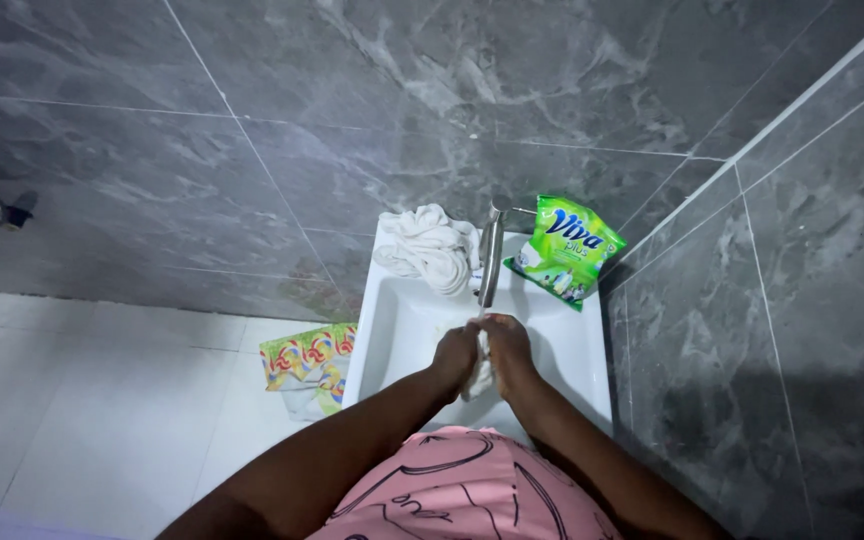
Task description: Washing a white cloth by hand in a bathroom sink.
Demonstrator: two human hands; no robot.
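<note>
Two hands meet at the lower centre of the frame, over the white sink point(402, 330). The left hand point(455, 355) and the right hand point(508, 350) are both closed tight around a small white cloth point(479, 378), pressing it between them just under the end of the metal tap point(490, 262). I cannot see any water running. Only a narrow strip of the cloth shows between the fists and below them; it looks pale, bunched and limp, probably wet, though that is hard to tell from here.

By my judgement the washing is partway through: this piece is being worked in the basin, while a second bundle of white cloth point(429, 248) lies twisted on the back rim of the sink, upper left of the tap, apart from the hands. Whether that bundle is already washed or waiting I cannot say.

Right of the tap, a green detergent packet point(564, 258) leans in the corner. On the floor at the left of the sink lies a colourful wrapper point(307, 358).
</note>
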